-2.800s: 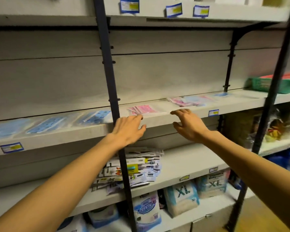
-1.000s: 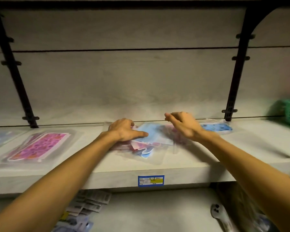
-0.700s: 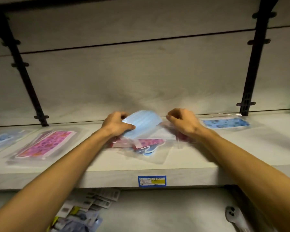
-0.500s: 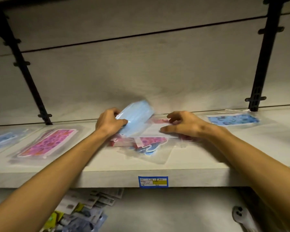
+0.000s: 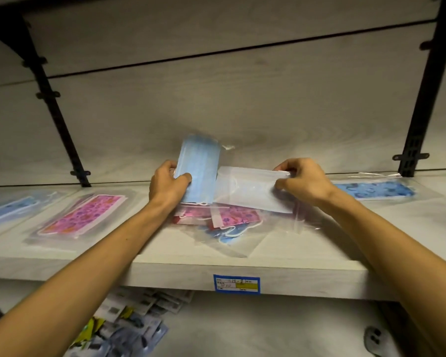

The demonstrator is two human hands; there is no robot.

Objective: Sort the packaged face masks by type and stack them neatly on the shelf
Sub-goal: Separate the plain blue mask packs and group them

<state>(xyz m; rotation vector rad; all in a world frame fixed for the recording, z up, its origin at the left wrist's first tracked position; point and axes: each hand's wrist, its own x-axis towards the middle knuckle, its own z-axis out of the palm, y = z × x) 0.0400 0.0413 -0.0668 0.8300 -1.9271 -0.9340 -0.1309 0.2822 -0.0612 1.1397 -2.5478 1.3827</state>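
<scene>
Above the mixed pile (image 5: 224,222) on the pale wooden shelf (image 5: 281,269), a plain blue bagged mask (image 5: 198,171) is gripped by the left hand (image 5: 169,184) and a white bagged mask (image 5: 252,189) pinched by the right hand (image 5: 304,181), so sorting seems underway, with each pack next needing its matching stack.

Shelf (image 5: 294,264) carries loose pile of packaged masks (image 5: 232,222) at centre. Left hand (image 5: 166,186) holds upright mask pack (image 5: 198,171) above pile's left side. Right hand (image 5: 304,182) pinches flat mask pack (image 5: 252,191) above pile's right side, the two packs touching. Single pack (image 5: 83,217) lies left of pile, further pack (image 5: 8,207) beyond it at far left. Another pack (image 5: 376,190) lies right of pile, near right upright (image 5: 422,99). Price label (image 5: 236,284) on shelf's front edge below pile. Lower shelf (image 5: 268,331) beneath holds heap of packets (image 5: 129,323) at left.
</scene>
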